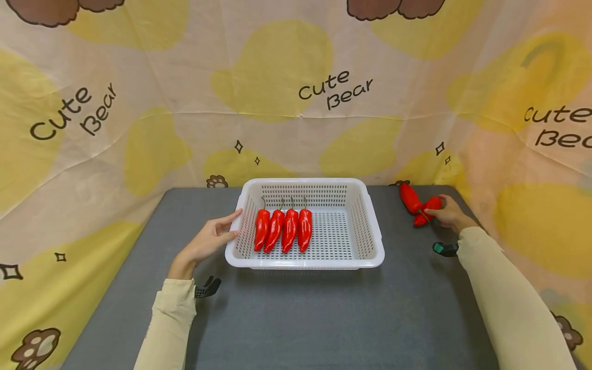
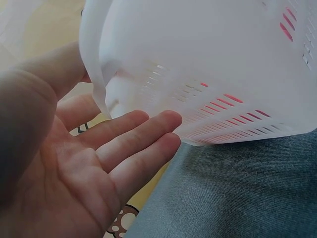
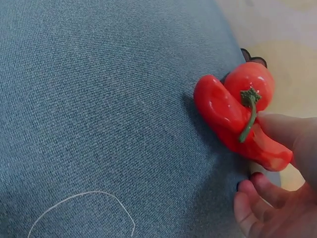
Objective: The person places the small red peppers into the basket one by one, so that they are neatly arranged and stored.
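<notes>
A white plastic basket point(image 1: 305, 264) stands on the grey table, and several red chili peppers point(image 1: 290, 231) lie side by side in its left half, stems pointing away. My left hand point(image 1: 210, 239) holds the basket's left rim between thumb and index finger; its other fingers extend along the outside wall point(image 2: 198, 59). At the table's far right, my right hand point(image 1: 449, 215) pinches a red chili pepper point(image 1: 432, 203). Another red chili pepper point(image 1: 409, 198) lies against it, its green stem point(image 3: 250, 116) crossing over the pinched one.
Grey cloth covers the table point(image 1: 296, 318). A patterned yellow and cream curtain point(image 1: 277, 103) rises behind and along both sides. Dark camera bands sit on the left wrist point(image 1: 208, 288) and the right wrist point(image 1: 445, 250). In the right wrist view a pale thread point(image 3: 94, 192) lies on the cloth.
</notes>
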{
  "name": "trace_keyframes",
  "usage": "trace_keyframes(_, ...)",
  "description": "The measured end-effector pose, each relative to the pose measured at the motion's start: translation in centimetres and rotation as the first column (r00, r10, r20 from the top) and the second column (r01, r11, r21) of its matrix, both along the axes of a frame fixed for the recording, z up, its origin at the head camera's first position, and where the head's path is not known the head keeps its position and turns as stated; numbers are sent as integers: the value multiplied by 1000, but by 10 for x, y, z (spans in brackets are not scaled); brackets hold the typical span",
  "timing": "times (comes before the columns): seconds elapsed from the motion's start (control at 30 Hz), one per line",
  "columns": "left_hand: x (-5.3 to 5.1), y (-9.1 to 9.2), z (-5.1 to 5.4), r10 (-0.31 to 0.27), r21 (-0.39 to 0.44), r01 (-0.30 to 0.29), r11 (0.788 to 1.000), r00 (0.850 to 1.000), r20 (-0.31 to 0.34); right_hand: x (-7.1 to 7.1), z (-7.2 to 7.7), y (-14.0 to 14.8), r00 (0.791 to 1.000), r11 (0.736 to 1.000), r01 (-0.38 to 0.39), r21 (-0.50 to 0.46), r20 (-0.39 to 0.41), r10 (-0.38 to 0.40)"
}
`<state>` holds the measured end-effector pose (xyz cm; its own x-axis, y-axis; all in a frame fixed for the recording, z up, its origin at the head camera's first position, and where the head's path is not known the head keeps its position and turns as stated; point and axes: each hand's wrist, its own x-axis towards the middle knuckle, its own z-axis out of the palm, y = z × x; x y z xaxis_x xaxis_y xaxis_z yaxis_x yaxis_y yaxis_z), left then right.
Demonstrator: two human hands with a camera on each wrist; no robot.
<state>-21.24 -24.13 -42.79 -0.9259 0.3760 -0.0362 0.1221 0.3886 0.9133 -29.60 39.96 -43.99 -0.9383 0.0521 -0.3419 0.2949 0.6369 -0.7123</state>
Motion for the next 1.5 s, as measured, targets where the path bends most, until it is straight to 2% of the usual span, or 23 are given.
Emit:
trace_keyframes(0.33, 0, 1, 0, -6, 20, 6, 1000, 1000, 0, -3, -3, -2, 999, 1000, 30, 6, -16, -29)
trace_keyframes(0.5, 0, 1, 1, -4, 18, 4, 1000, 1000, 1, -5, -3, -4, 994, 998, 64, 21, -90, -61)
trace_keyframes(0.67, 0, 1, 1, -1, 6, 1, 1000, 1000, -5, -6, -2, -5, 976, 988, 157, -5, -149, -156)
trace_keyframes(0.87, 0, 1, 1, -5, 12, 5, 1000, 1000, -5, -4, -3, -2, 946, 965, 260, -33, -194, -261)
trace_keyframes(1.03, 0, 1, 1, -7, 19, 7, 1000, 1000, 2, -5, -4, 1, 915, 947, 304, -100, -244, -320)
trace_keyframes(1.13, 0, 1, 1, -7, 21, 7, 1000, 1000, 4, -6, -5, 3, 906, 943, 309, -122, -264, -331)
trace_keyframes(1.23, 0, 1, 0, -6, 20, 6, 1000, 1000, 5, -5, -3, 5, 908, 943, 304, -132, -260, -329)
trace_keyframes(1.5, 1, 1, 0, -5, 25, 5, 1000, 1000, 3, 0, 5, 6, 928, 951, 268, -152, -224, -297)
